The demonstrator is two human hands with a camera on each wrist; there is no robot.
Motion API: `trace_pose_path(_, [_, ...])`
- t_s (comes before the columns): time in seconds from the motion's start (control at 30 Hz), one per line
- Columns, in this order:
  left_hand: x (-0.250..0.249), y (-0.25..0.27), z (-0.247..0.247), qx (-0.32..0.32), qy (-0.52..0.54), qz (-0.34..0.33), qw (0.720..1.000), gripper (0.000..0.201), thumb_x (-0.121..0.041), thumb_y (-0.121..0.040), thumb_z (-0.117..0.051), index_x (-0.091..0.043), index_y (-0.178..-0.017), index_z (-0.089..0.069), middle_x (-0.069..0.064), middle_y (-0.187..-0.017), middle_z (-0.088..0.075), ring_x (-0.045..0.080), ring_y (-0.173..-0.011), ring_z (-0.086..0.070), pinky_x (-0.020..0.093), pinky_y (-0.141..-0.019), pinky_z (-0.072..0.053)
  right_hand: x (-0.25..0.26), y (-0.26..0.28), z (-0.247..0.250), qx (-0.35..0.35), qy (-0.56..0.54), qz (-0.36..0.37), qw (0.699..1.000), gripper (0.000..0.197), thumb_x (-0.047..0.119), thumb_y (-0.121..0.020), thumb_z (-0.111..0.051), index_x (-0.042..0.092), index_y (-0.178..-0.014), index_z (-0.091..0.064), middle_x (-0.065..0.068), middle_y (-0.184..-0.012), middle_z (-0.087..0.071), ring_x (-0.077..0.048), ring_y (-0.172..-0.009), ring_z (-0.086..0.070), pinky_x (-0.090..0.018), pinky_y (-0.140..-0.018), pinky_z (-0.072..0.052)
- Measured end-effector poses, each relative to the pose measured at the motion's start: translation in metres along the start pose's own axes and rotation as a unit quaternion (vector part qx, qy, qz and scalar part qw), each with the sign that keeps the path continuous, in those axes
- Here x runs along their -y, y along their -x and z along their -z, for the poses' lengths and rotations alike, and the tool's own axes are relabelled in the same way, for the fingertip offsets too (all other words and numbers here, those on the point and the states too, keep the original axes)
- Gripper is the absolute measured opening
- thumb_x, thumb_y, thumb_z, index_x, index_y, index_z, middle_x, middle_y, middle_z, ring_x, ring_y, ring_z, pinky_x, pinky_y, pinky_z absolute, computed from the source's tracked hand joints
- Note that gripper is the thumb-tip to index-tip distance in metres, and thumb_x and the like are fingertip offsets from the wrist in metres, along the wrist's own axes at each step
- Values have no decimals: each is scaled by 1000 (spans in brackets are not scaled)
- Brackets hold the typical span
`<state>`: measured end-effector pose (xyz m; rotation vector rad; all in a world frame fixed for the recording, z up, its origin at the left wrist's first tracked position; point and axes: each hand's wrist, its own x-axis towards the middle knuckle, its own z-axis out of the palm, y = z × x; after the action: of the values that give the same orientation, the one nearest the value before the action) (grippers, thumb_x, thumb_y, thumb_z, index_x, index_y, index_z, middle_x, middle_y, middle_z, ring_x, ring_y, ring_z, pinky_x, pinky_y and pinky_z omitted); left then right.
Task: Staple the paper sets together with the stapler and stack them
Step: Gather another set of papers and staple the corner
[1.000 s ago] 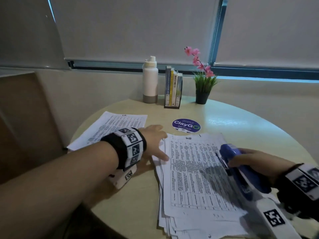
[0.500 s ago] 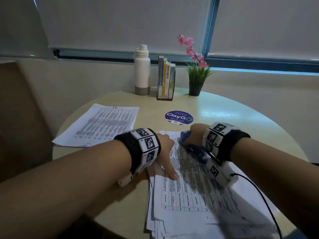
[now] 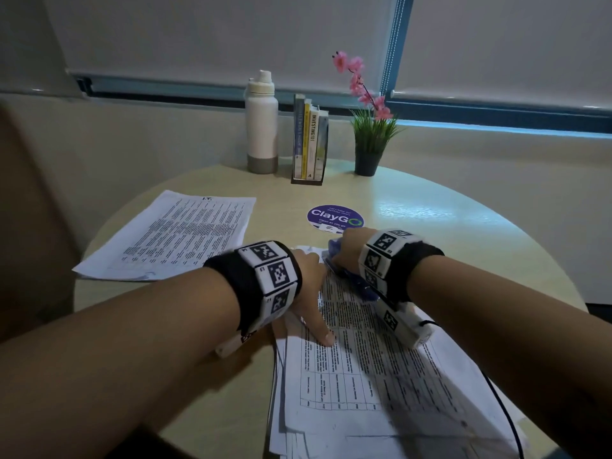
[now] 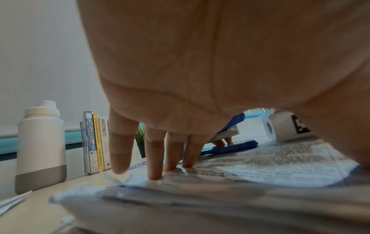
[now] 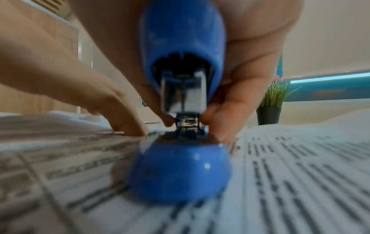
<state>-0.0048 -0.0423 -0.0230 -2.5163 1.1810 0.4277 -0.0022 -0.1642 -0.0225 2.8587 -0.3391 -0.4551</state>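
The left hand [image 3: 306,286] lies flat on the pile of printed papers [image 3: 371,376], its fingers [image 4: 154,158] straight and slightly spread, the tips pressing the top sheet near its far left corner while the thumb stretches back along the page. Just to the right of those fingertips, the right hand [image 3: 347,250] grips the blue stapler [image 5: 180,88], fingers curled over its top arm and down both sides. The stapler's base rests on the top sheet, and its mouth gapes, the arm raised off the base; the front end points at the far corner of the pile, hidden behind the hand. The pile is loosely squared, edges of lower sheets fanning out on its left side.

Left of the left hand, well apart from the pile, another set of printed sheets [image 3: 178,236] lies flat on the round table [image 3: 463,233]. Beyond the fingertips sits a round purple sticker [image 3: 335,217], and farther back stand a white bottle [image 3: 261,124], a row of books [image 3: 309,140] and a small potted plant [image 3: 369,140] with pink flowers.
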Motion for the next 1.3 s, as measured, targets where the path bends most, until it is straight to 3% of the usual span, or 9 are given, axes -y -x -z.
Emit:
trace_pose_path(0.17, [2, -1, -1, -7, 0, -7, 1000, 104, -79, -57, -66, -15, -135, -41, 2, -130, -47, 23, -117, -49, 36, -96, -43, 1, -25, 2, -4, 27, 4, 1000, 26, 28, -93, -46, 21, -69, -46, -2, -75, -52, -25, -87, -58, -39, -88, -49])
trace_pose_path(0.27, [2, 2, 1, 8, -2, 0, 1000, 108, -81, -56, -65, -15, -138, -40, 2, -130, -48, 23, -116, -50, 37, -99, -45, 10, -18, 12, 36, 71, 33, 996, 24, 27, -94, -51, 16, -112, -61, -4, -104, -59, -31, -112, -56, -33, -86, -44])
trace_pose_path(0.33, [0, 5, 4, 25, -3, -1, 1000, 101, -79, -60, -63, -14, -135, -45, 2, -113, -54, 22, -106, -52, 34, -95, -46, 11, -24, 10, 37, 134, 46, 989, 41, 31, -89, -59, 13, -125, -53, -9, -112, -55, -34, -114, -54, -45, -93, -47])
trace_pose_path(0.57, [-7, 10, 13, 52, -16, 6, 998, 58, -70, -73, -60, -15, -71, -44, -1, -70, -47, 13, -62, -43, 28, -76, -41, 13, -32, 26, 20, 73, 57, 995, 64, 27, -77, -72, 12, -134, -46, -12, -129, -52, -34, -118, -51, -54, -95, -45])
trace_pose_path(0.73, [3, -1, 8, 45, 3, -19, 999, 104, -78, -60, -65, -11, -135, -41, 6, -131, -50, 25, -110, -54, 39, -95, -47, -19, -30, 29, -56, -301, -33, 951, 36, 38, -94, -47, 6, -104, -61, -3, -89, -53, -19, -84, -49, -27, -69, -40])
trace_pose_path(0.87, [0, -2, 13, 44, -22, -17, 999, 98, -78, -59, -66, -15, -131, -41, 7, -128, -44, 25, -107, -47, 38, -85, -41, -58, 3, 18, -72, -326, -97, 938, 33, 35, -90, -50, 10, -69, -52, -3, -64, -51, -15, -58, -47, -23, -53, -32])
trace_pose_path(0.97, [-6, -3, 17, 55, -19, -12, 998, 79, -80, -54, -67, -21, -104, -51, 6, -101, -49, 22, -81, -44, 28, -58, -38, -72, 30, -5, -60, -276, -90, 955, 27, 30, -90, -49, 5, -87, -57, -6, -69, -59, -22, -67, -57, -21, -53, -35])
trace_pose_path(1.07, [-14, -1, 24, 62, -7, 1, 998, 83, -82, -58, -62, -12, -102, -59, 5, -95, -57, 23, -76, -51, 27, -48, -31, -74, 46, -26, -16, -239, -94, 966, 45, 29, -89, -53, 8, -127, -42, -15, -115, -61, -28, -106, -58, -27, -76, -40])
trace_pose_path(1.3, [-38, -6, 27, 35, 45, -7, 998, 113, -78, -57, -67, -21, -145, -24, 6, -146, -36, 28, -128, -42, 44, -96, -40, -73, 40, -35, -15, -227, -98, 969, 48, 31, -89, -53, 14, -131, -38, -11, -117, -60, -27, -98, -55, -27, -75, -37])
